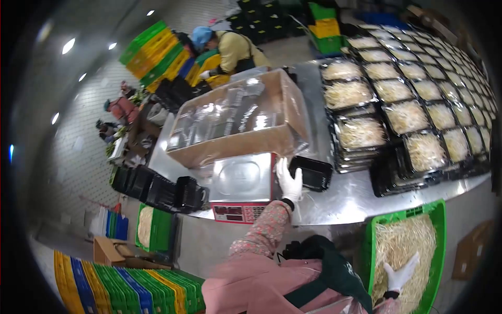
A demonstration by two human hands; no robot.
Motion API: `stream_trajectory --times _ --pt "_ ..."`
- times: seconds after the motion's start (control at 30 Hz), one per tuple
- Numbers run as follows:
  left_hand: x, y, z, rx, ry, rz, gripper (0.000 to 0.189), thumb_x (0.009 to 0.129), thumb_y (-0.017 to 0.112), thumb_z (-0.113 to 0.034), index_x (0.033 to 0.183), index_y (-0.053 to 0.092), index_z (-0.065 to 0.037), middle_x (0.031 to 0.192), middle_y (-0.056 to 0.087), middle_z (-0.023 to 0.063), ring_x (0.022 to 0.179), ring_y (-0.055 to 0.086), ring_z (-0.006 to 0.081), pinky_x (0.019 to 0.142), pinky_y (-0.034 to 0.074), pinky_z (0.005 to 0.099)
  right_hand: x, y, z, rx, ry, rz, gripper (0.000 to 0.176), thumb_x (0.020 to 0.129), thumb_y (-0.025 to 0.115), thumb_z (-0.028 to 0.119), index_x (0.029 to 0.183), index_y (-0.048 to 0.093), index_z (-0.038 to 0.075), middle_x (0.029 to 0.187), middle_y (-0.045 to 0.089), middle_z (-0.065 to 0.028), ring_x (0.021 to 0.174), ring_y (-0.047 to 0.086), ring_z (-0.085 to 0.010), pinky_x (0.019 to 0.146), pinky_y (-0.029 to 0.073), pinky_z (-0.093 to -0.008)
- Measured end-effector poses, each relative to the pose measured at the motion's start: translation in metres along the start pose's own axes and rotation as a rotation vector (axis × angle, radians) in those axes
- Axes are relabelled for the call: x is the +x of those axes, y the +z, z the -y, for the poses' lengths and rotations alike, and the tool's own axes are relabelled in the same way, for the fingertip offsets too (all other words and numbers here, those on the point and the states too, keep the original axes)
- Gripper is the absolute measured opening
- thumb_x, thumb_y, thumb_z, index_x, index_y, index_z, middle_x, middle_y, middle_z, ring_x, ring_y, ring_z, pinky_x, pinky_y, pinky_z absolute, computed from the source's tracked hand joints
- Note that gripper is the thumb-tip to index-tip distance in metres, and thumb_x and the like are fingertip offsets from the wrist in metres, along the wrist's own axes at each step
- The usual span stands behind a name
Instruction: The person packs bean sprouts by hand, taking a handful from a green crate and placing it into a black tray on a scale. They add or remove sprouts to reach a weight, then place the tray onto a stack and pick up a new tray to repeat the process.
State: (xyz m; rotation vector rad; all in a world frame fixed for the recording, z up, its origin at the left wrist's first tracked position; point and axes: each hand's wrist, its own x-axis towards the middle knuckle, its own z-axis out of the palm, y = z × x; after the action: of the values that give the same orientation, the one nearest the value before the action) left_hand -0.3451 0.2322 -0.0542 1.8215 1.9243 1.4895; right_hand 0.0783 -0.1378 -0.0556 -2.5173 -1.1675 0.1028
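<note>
My left hand [289, 182], in a white glove, sits between the scale [243, 180] and a black plastic tray [314, 174]. Its fingers stretch along the scale's right side, and the thumb points apart toward the tray's left rim. The tray holds nothing. Low on the right, my white-gloved right hand [401, 273] lies over pale bean sprouts [405, 238] in a green crate [441, 230], thumb and fingers spread. The scale has a bare metal plate and a red front panel.
A cardboard box [251, 144] of clear lids stands behind the scale. Packed sprout trays [408, 116] are stacked at right. Black trays [151, 188] lie at left. Stacked crates [125, 288] stand lower left. A co-worker [235, 49] bends beyond the metal table [345, 201].
</note>
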Motion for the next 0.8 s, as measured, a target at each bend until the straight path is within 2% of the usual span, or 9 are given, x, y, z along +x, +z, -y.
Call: stream_trajectory --times 0.1,0.13,0.2,0.27,0.33,0.43,0.47,0.67,0.8 --pt "-0.001 0.018 0.024 -0.094 -0.533 -0.008 0.077 0.082 0.075 -0.021 0.143 0.036 0.002 0.144 0.041 0.0251 0.136 0.037 0.0374 0.115 0.028 0.0429 -0.003 0.004 0.011 -0.112 0.080 0.005 0.137 0.046 0.093 0.018 0.156 0.013 0.007 0.155 0.028 -0.0256 0.139 0.033 -0.0415 0.115 0.029 -0.0425" --pt "-0.006 0.040 0.046 -0.048 -0.655 -0.113 0.066 0.082 0.075 -0.018 0.138 0.045 0.001 0.131 0.055 0.0213 0.121 0.053 0.0314 0.105 0.040 0.0389 -0.002 -0.001 0.015 -0.125 0.123 0.024 0.137 0.046 0.093 0.018 0.156 0.013 0.007 0.154 0.028 -0.0259 0.140 0.033 -0.0409 0.114 0.029 -0.0416" --pt "-0.019 0.069 0.090 -0.492 -0.781 -0.075 0.042 0.083 0.073 -0.013 0.120 0.061 0.002 0.106 0.068 0.0129 0.094 0.063 0.0218 0.087 0.048 0.0335 0.007 -0.016 0.027 -0.063 0.220 0.086 0.135 0.046 0.093 0.016 0.155 0.014 0.003 0.153 0.030 -0.0269 0.140 0.034 -0.0390 0.114 0.030 -0.0388" --pt "-0.023 0.053 0.063 -0.494 -0.801 -0.064 0.021 0.084 0.072 -0.010 0.102 0.068 0.001 0.086 0.068 0.0044 0.075 0.060 0.0140 0.073 0.048 0.0290 0.024 0.006 -0.025 0.179 0.169 0.085 0.129 0.048 0.091 0.010 0.153 0.017 -0.001 0.148 0.038 -0.0280 0.136 0.040 -0.0364 0.112 0.032 -0.0360" --pt "-0.026 0.046 0.047 -0.671 -0.857 -0.223 0.017 0.085 0.072 -0.011 0.098 0.069 0.000 0.087 0.068 0.0032 0.078 0.061 0.0126 0.074 0.048 0.0275 0.035 0.021 -0.053 0.323 0.134 0.063 0.122 0.049 0.087 0.005 0.150 0.020 -0.006 0.142 0.045 -0.0286 0.131 0.046 -0.0345 0.110 0.035 -0.0338" --pt "-0.031 0.028 0.031 -0.678 -0.660 -0.296 0.022 0.085 0.073 -0.012 0.102 0.067 -0.001 0.100 0.067 0.0051 0.092 0.061 0.0138 0.084 0.048 0.0272 0.044 0.037 -0.081 0.355 0.043 0.070 0.112 0.051 0.079 -0.003 0.149 0.025 -0.007 0.131 0.054 -0.0266 0.118 0.055 -0.0342 0.105 0.041 -0.0337" --pt "-0.031 0.010 0.018 -0.645 -0.603 -0.243 0.024 0.083 0.075 -0.008 0.103 0.065 0.000 0.114 0.065 0.0114 0.107 0.061 0.0195 0.098 0.045 0.0307 0.048 0.044 -0.093 0.360 -0.002 0.085 0.109 0.052 0.076 -0.005 0.149 0.026 -0.006 0.128 0.057 -0.0257 0.114 0.058 -0.0344 0.103 0.043 -0.0340" --pt "-0.025 -0.050 -0.033 -0.985 -0.634 -0.126 0.030 0.088 0.070 -0.006 0.116 0.062 0.001 0.110 0.064 0.0073 0.103 0.060 0.0163 0.094 0.047 0.0292 0.052 0.021 -0.084 0.377 -0.035 0.003 0.098 0.056 0.074 -0.003 0.145 0.033 -0.002 0.124 0.060 -0.0214 0.111 0.060 -0.0328 0.099 0.045 -0.0345" --pt "-0.014 -0.071 -0.051 -0.873 -0.365 -0.132 0.033 0.089 0.068 -0.005 0.120 0.060 -0.001 0.118 0.063 0.0081 0.112 0.058 0.0179 0.100 0.045 0.0306 0.078 -0.029 -0.029 0.530 -0.114 0.027 0.090 0.059 0.073 -0.001 0.142 0.038 0.000 0.121 0.062 -0.0183 0.109 0.062 -0.0312 0.097 0.047 -0.0345"
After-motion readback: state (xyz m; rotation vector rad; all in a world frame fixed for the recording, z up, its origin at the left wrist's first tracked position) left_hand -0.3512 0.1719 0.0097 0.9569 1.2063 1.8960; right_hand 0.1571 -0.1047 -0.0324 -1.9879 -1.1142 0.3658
